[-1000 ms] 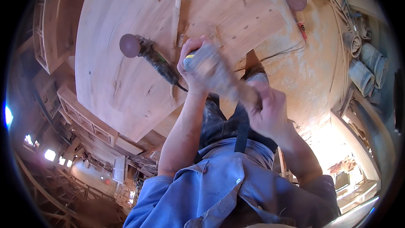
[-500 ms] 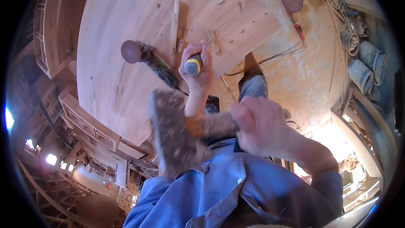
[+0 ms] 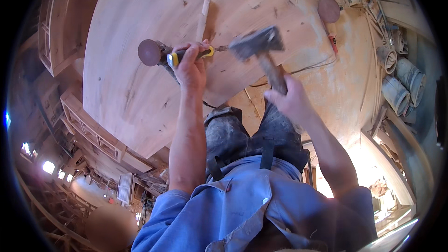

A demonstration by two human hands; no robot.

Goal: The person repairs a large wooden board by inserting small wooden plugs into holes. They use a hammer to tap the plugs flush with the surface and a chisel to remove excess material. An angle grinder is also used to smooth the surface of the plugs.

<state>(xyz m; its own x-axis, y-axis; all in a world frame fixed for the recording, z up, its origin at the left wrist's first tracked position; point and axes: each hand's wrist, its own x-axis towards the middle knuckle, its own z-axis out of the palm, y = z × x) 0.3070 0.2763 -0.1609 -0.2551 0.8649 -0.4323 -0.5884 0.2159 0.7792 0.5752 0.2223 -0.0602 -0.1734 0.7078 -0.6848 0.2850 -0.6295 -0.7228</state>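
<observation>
My left hand (image 3: 191, 65) is closed around the yellow and dark grey handle of a chisel (image 3: 205, 54). The chisel lies tilted toward level, its narrow metal blade pointing right above a large wooden panel (image 3: 126, 88). In my right hand (image 3: 291, 98) I grip the wooden handle of a hammer (image 3: 271, 71). Its heavy, slightly blurred head is just right of the chisel's blade, over the panel; whether they touch I cannot tell. A pale wood strip (image 3: 202, 18) lies on the panel beyond my left hand.
Just left of my left hand rests an angle grinder with a round brown disc (image 3: 150, 52). Another brown disc (image 3: 329, 10) sits near a cable at the upper right. Several buckets (image 3: 396, 94) stand on the right. Wooden frames (image 3: 88, 126) line the left.
The hammer has swung from in front of my chest forward to the panel. My left hand has shifted left, and the chisel has tipped from pointing away to pointing right.
</observation>
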